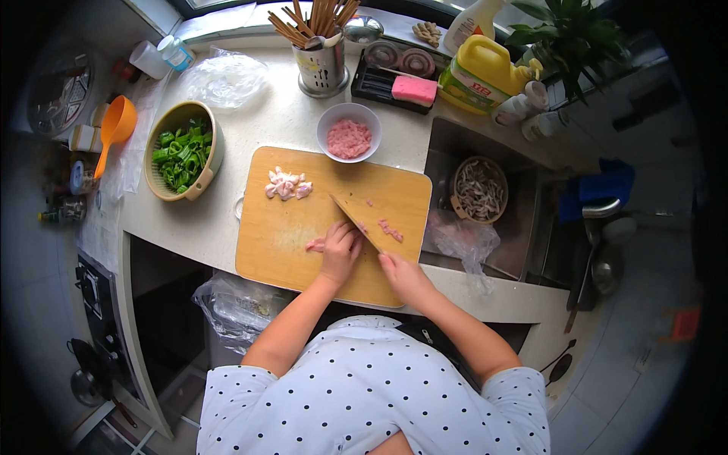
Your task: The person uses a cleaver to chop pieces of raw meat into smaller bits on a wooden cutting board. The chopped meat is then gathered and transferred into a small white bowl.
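Observation:
A wooden cutting board [288,227] lies on the pale counter. My left hand [339,250] presses down on a piece of pink raw meat [315,244] near the board's middle. My right hand [406,277] grips the handle of a knife [355,221], whose blade angles up and left, right beside my left fingers. A small pile of cut meat pieces [287,185] sits at the board's far side, and a few loose bits [390,230] lie to the right of the blade. A white bowl of minced pink meat [349,132] stands just beyond the board.
A beige colander of chopped green vegetables [183,150] sits left of the board, an orange ladle [114,130] beyond it. A chopstick holder [321,64], sponge tray [390,82] and yellow bottle [483,72] line the back. The sink at right holds a basket [478,189].

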`<state>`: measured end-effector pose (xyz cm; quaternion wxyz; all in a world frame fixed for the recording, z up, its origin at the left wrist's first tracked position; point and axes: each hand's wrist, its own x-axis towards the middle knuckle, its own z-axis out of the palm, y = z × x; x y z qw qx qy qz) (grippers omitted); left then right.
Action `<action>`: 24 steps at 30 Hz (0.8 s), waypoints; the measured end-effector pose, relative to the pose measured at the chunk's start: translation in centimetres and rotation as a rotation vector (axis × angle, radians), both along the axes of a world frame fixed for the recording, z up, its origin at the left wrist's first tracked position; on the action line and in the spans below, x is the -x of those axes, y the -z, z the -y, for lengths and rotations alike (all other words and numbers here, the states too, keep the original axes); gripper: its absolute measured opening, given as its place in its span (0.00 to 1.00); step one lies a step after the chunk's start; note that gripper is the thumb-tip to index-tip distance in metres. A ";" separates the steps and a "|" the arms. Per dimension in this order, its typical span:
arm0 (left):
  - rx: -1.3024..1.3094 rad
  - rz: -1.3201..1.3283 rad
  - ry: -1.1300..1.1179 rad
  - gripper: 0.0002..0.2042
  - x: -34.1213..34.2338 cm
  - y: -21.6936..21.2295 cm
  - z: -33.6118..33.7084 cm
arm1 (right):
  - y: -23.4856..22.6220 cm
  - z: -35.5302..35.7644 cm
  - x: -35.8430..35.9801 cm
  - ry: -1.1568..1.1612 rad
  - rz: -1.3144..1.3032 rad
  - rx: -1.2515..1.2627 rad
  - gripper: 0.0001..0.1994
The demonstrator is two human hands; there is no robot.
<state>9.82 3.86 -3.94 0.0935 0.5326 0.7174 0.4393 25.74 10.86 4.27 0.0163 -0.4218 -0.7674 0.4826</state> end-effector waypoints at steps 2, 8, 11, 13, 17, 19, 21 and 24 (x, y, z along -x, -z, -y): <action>-0.002 -0.036 0.005 0.12 0.2 0.0 0.2 | -1.2 -1.0 2.7 -0.050 0.081 0.039 0.19; -0.068 0.042 -0.012 0.10 0.3 -1.6 1.3 | -0.9 -2.0 -1.0 0.054 0.073 0.117 0.20; -0.052 0.003 0.009 0.10 0.6 -2.2 1.7 | -3.5 -1.8 -1.7 0.042 0.142 0.155 0.20; -0.010 -0.004 0.016 0.10 0.3 -2.2 1.3 | -3.9 -1.2 -2.2 0.005 0.138 0.142 0.20; -0.015 -0.065 0.039 0.10 0.4 -1.3 0.8 | -2.6 0.0 -3.0 -0.036 0.103 0.067 0.19; 0.011 -0.033 0.044 0.09 0.4 -0.8 0.4 | -1.8 0.1 -2.1 -0.028 0.080 0.071 0.19; 0.016 -0.027 0.049 0.09 0.3 -0.5 0.5 | -1.2 -0.3 0.6 -0.016 0.028 0.097 0.19; -0.004 -0.058 0.074 0.10 0.6 -0.6 0.7 | -1.8 -1.0 4.2 -0.032 0.044 0.075 0.19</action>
